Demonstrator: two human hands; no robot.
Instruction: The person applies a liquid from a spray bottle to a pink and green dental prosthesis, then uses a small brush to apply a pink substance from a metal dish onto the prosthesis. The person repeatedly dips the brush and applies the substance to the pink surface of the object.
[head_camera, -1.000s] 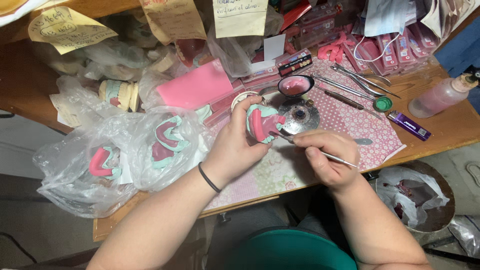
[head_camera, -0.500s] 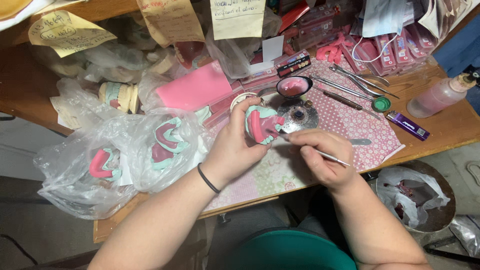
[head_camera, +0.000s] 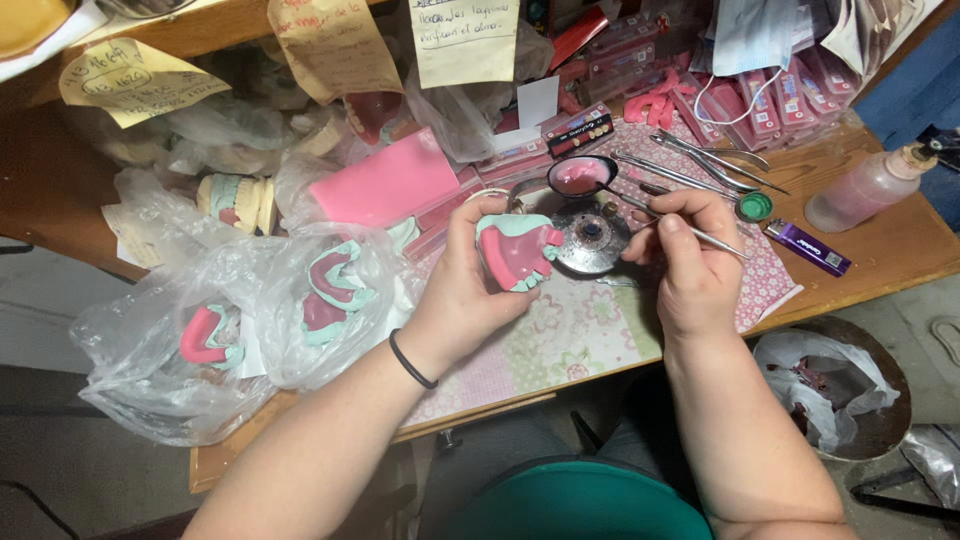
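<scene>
My left hand grips a dental model with a mint-green base and pink wax plate, held just above the patterned mat. My right hand pinches a thin metal instrument like a pen, its working end pointing left toward a round metal burner beside the model. A black band sits on my left wrist. The instrument's tip is hidden behind my fingers.
Clear plastic bags with more pink-and-green models lie at left. A pink wax slab, a spoon holding pink wax, metal tools, a green cap, purple lighter and pink-liquid bottle crowd the wooden bench. A bin stands below right.
My right hand has lifted from the mat up toward the burner, carrying the instrument. My left hand has turned the model slightly, showing more of its pink plate.
</scene>
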